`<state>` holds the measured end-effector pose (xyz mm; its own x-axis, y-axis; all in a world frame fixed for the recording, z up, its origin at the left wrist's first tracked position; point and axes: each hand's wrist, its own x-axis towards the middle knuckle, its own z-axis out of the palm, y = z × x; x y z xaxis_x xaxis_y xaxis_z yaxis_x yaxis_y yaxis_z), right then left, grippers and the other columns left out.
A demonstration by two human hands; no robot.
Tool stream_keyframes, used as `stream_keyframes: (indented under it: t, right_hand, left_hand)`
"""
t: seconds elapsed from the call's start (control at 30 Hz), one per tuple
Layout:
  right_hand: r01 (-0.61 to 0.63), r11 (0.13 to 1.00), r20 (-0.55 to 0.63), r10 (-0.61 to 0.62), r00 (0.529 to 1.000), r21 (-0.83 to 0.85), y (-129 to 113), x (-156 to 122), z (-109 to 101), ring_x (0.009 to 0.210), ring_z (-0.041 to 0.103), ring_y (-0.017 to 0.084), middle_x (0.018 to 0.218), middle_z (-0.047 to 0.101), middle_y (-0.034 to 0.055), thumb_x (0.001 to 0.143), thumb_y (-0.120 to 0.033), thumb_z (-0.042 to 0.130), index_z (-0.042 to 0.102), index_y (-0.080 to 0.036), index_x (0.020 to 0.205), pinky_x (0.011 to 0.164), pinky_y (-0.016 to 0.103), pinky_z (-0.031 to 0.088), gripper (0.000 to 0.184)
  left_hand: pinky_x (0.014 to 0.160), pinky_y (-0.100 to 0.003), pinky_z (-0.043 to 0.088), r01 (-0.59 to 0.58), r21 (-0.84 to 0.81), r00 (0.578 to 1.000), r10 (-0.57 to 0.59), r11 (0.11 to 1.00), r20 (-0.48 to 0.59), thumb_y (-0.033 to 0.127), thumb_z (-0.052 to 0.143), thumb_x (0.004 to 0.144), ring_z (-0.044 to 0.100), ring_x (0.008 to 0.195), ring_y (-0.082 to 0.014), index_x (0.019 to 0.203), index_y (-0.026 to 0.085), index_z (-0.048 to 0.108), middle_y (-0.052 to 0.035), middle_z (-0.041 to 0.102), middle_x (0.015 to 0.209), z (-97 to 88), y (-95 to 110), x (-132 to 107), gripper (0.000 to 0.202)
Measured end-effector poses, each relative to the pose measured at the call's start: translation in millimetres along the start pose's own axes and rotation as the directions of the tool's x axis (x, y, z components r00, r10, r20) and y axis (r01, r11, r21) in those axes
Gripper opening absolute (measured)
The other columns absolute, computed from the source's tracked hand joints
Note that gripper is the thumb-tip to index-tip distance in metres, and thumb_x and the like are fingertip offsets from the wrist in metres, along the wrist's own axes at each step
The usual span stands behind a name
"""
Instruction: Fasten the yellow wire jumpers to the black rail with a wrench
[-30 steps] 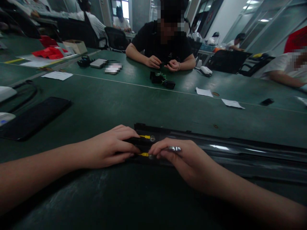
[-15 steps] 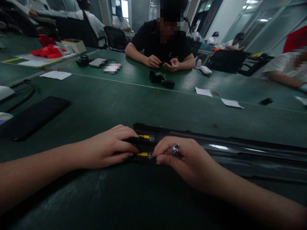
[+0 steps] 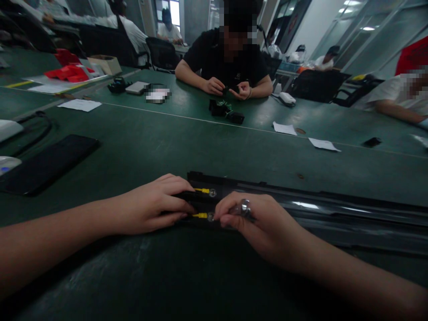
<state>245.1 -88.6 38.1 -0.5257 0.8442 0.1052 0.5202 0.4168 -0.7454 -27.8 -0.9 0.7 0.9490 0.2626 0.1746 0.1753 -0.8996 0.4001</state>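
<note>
A long, glossy black strip-like housing (image 3: 281, 191) lies on the green table, running from the middle to the right edge. At its left end, two yellow-sleeved wire lugs (image 3: 202, 191) lead to round, shiny fasteners (image 3: 212, 192). My left hand (image 3: 163, 203) grips that end, its fingertips at the yellow wires and its thumb on the near side. My right hand (image 3: 254, 218) is closed in a pinch just right of the lower lug (image 3: 201, 216). Between its fingers shows a small clear object with a silvery end (image 3: 245, 207), whose kind I cannot make out; the fingers hide its tip.
A dark flat slab (image 3: 50, 165) lies at the left, beside a cable (image 3: 42, 129). Across the table a person in black (image 3: 230, 62) handles a small dark part. Black parts with thin wires (image 3: 225, 111) and paper slips (image 3: 284, 128) lie before and beside that person.
Both hands keep nearly the same places. The silvery end of the object in my right hand has turned slightly. The whole view has shifted a little.
</note>
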Motion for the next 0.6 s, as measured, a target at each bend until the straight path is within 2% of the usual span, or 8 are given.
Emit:
stream_keyframes:
  t: [0.13,0.23,0.37,0.5,0.6]
  right_hand:
    - [-0.018,1.0,0.007,0.018,1.0,0.026,1.3,0.1,-0.2,0.082,0.068,0.014,0.09,0.073,0.0005,0.098,-0.016,0.059,0.067,-0.019,0.092,0.077,0.027,0.051,0.011]
    - [-0.039,0.999,0.007,0.039,0.999,0.009,-0.3,0.0,-0.8,0.082,0.067,0.014,0.091,0.072,0.0006,0.1,-0.011,0.051,0.068,-0.019,0.1,0.077,0.027,0.052,0.019]
    - [-0.007,0.999,0.036,0.008,0.999,-0.032,-2.1,1.1,-1.9,0.089,0.067,0.014,0.101,0.073,0.0011,0.103,-0.011,0.045,0.069,-0.02,0.11,0.081,0.028,0.051,0.026]
    - [0.0,1.0,0.04,0.002,0.999,-0.03,-1.7,1.7,-2.1,0.089,0.068,0.014,0.101,0.074,0.0019,0.102,-0.012,0.046,0.068,-0.019,0.109,0.082,0.027,0.051,0.024]
    - [-0.017,1.0,0.024,0.017,1.0,-0.007,-1.3,1.0,-1.7,0.085,0.068,0.014,0.096,0.073,0.0019,0.102,-0.016,0.052,0.068,-0.019,0.1,0.079,0.028,0.051,0.017]
  left_hand:
    - [0.104,-0.043,0.046,-0.008,-0.001,1.0,0.008,1.0,-0.018,0.016,0.058,0.097,0.058,0.117,-0.0269,0.115,0.024,0.071,-0.0095,0.063,0.126,-0.7,0.6,0.5,0.023]
    - [0.104,-0.043,0.046,-0.004,0.006,1.0,0.004,1.0,-0.011,0.017,0.058,0.098,0.058,0.117,-0.0272,0.114,0.024,0.072,-0.0099,0.063,0.126,-1.1,1.1,0.5,0.022]
    - [0.103,-0.042,0.047,0.002,-0.005,1.0,-0.002,1.0,-0.017,0.017,0.059,0.097,0.059,0.116,-0.0268,0.113,0.024,0.072,-0.0093,0.063,0.125,-1.6,1.7,-0.3,0.022]
    - [0.104,-0.042,0.045,0.005,-0.004,1.0,-0.005,1.0,-0.007,0.016,0.058,0.097,0.058,0.117,-0.0266,0.114,0.024,0.072,-0.0093,0.063,0.125,-1.3,1.3,-1.1,0.023]
    - [0.104,-0.043,0.045,0.002,-0.003,1.0,-0.002,1.0,-0.006,0.017,0.058,0.098,0.058,0.117,-0.0271,0.113,0.024,0.072,-0.0097,0.063,0.125,-0.4,0.2,-0.4,0.022]
